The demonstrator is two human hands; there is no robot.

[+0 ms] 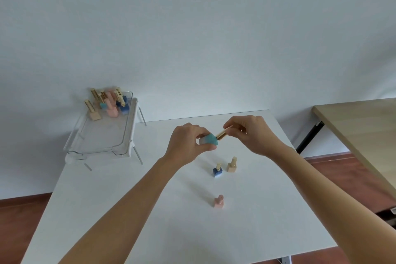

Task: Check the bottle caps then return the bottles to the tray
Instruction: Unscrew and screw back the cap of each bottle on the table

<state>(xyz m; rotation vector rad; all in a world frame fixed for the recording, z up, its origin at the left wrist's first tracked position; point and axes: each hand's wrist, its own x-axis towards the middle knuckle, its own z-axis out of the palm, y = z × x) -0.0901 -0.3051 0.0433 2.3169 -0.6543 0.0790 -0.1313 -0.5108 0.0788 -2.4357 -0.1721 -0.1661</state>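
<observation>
Cap check: left hand (188, 141) steadies the teal bottle (209, 140); right hand (249, 133) pinches its gold cap (221, 134). Twist gently, keeping the body still.

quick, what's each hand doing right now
Left hand: closed on the teal bottle, holding its body.
Right hand: fingers closed on that bottle's gold cap.
</observation>
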